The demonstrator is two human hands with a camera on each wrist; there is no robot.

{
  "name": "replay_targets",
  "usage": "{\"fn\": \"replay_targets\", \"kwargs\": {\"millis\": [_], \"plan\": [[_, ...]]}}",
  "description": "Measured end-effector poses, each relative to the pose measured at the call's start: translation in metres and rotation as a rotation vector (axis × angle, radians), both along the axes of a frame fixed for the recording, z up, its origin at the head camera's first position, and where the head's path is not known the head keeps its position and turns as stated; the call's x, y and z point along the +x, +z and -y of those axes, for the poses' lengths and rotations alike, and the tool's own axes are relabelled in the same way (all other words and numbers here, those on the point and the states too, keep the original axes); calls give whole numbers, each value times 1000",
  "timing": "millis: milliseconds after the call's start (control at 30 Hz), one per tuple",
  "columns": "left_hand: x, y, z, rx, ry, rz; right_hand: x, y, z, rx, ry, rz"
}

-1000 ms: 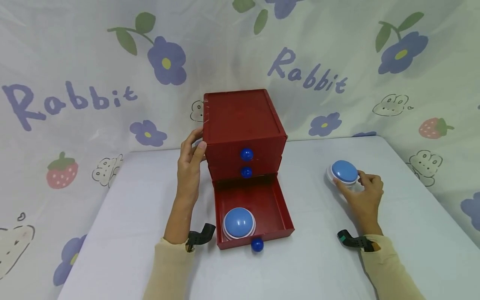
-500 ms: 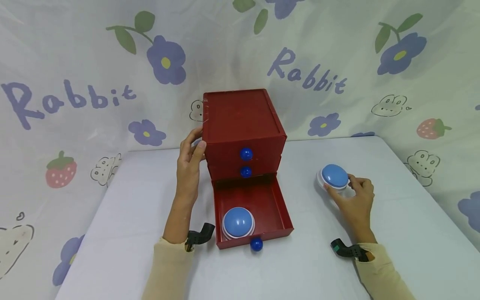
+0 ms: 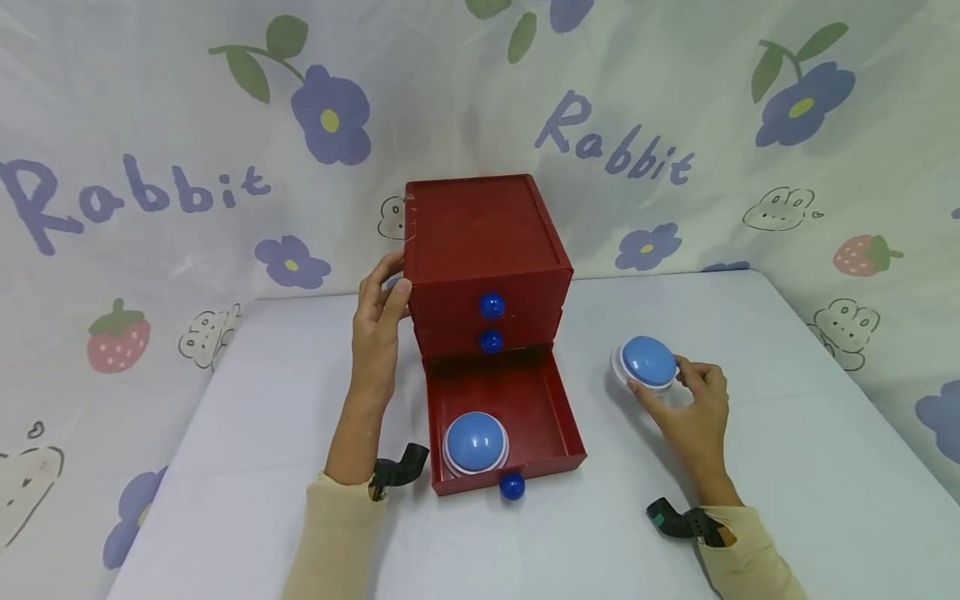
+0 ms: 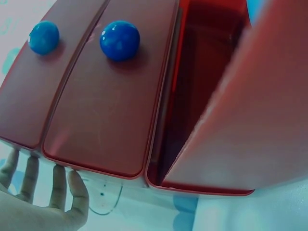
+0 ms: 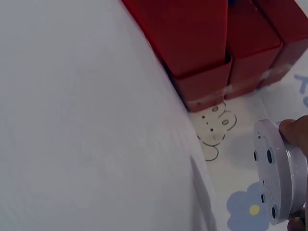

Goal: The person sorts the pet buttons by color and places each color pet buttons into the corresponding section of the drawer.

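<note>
A red three-drawer cabinet point(image 3: 480, 225) with blue ball knobs stands at the back middle of the table. Its bottom drawer point(image 3: 532, 417) is pulled out. Inside, at the front left, sits a push button point(image 3: 476, 442) with a blue dome and white base. My left hand point(image 3: 377, 333) rests against the cabinet's left side; the left wrist view shows its fingertips point(image 4: 58, 173) touching there. Right of the cabinet, my right hand point(image 3: 693, 417) pinches a second blue-domed push button point(image 3: 648, 361) by its white rim. The right wrist view shows its white underside, with several dark spots, held above the table.
Both upper drawers point(image 4: 96, 110) are pushed in. Behind the white table point(image 3: 247, 433) hangs a cloth point(image 3: 465, 100) printed with flowers, rabbits and lettering. Black camera mounts point(image 3: 401, 467) sit on both wrists.
My right hand has carried its push button leftward and slightly nearer to me, towards the drawer. The left hand has stayed on the cabinet's side, and the button in the drawer has not moved.
</note>
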State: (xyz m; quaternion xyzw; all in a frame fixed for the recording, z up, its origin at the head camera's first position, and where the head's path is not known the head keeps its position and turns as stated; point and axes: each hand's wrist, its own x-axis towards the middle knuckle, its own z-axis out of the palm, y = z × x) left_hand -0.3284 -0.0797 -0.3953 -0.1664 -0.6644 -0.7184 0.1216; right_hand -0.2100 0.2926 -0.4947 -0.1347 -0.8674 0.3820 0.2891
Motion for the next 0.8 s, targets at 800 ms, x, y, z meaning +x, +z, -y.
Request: {"fn": "replay_targets", "kwargs": {"millis": [800], "plan": [[2, 1, -2, 2, -2, 0, 29, 15, 64, -40, 188, -191]]}}
